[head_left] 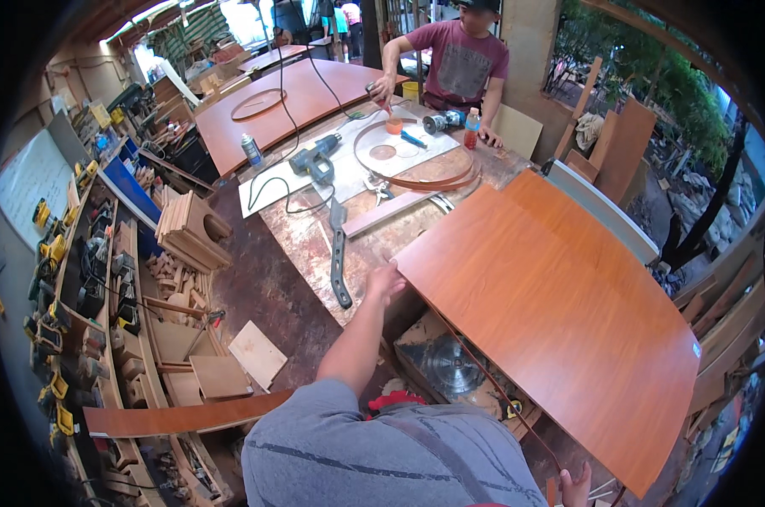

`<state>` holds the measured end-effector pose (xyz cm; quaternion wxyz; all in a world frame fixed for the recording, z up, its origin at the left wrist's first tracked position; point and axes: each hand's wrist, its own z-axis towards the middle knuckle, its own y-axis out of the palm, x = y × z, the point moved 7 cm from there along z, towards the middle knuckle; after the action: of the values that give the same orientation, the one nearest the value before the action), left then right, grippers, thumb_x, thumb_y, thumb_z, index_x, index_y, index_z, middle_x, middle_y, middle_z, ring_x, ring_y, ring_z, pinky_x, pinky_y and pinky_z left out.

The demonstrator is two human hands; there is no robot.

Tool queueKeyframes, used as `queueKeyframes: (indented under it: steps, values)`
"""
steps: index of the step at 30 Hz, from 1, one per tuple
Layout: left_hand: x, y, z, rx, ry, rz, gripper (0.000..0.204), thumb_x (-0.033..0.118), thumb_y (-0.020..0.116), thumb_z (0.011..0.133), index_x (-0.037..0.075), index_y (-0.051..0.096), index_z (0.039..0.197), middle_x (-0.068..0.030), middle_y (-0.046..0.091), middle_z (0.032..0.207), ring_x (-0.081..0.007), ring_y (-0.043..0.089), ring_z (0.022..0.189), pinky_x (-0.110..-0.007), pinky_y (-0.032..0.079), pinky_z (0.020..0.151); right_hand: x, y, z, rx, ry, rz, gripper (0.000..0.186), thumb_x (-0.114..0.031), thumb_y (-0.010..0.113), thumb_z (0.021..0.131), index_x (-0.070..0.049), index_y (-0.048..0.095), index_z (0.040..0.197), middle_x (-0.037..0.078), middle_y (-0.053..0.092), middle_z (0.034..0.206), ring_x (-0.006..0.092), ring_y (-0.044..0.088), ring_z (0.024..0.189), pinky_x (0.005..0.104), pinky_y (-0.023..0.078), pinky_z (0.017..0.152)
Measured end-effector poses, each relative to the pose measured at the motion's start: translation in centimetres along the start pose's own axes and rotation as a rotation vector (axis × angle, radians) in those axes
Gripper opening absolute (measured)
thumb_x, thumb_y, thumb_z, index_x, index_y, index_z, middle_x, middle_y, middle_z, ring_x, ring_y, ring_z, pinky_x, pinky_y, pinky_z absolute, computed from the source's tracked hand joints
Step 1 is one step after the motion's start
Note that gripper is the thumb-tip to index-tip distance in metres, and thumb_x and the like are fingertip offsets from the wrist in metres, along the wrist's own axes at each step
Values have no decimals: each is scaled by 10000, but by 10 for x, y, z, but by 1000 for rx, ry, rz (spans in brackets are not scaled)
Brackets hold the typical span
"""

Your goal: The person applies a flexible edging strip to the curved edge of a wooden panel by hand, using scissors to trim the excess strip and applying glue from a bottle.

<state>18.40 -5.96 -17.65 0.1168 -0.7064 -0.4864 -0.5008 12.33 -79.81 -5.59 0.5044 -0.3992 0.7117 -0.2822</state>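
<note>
Left hand grasps the board's corner over the table's near edge; the strip looks unattached; right hand's grip unclear.

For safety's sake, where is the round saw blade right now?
In the head view, the saw blade sits below and right of centre, between the grey shirt and the big brown board.

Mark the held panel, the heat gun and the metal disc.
Held panel [551, 325], head view, middle of its top face.
Heat gun [314, 159], head view, its body.
Metal disc [455, 367], head view, its flat face.
</note>
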Motion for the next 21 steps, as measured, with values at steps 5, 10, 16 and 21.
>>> queueKeyframes:
  steps: [5,10,16,21]
  values:
    - [-2,5,9,79,29,-8,270,263,603,883,17,561,987,-81,606,830,-176,602,668,-286,535,585,-20,-5,-9,-64,58,9,809,-393,696,823,62,333,1384,285,376,1400,362,350,1325,382,300,1088]
    - [-4,14,9,102,40,-18,296,306,606,857,31,562,958,-70,590,804,-180,603,665,-303,519,588,-20,-2,-7,-38,-11,107,809,-399,695,821,68,339,1379,284,392,1387,364,374,1307,377,303,1086]
    - [1,24,-3,96,35,-93,341,348,590,859,45,549,1008,-70,599,829,-204,622,732,-336,512,669,-57,-13,-22,-80,50,-7,808,-405,690,821,98,348,1353,275,413,1372,375,376,1298,381,303,1090]
    - [-3,33,-20,25,13,-191,356,346,574,882,49,523,1072,-84,612,905,-221,630,806,-361,514,769,-30,-7,-5,-25,-16,-74,729,-380,667,841,76,392,1338,281,412,1370,366,391,1292,420,346,1063]
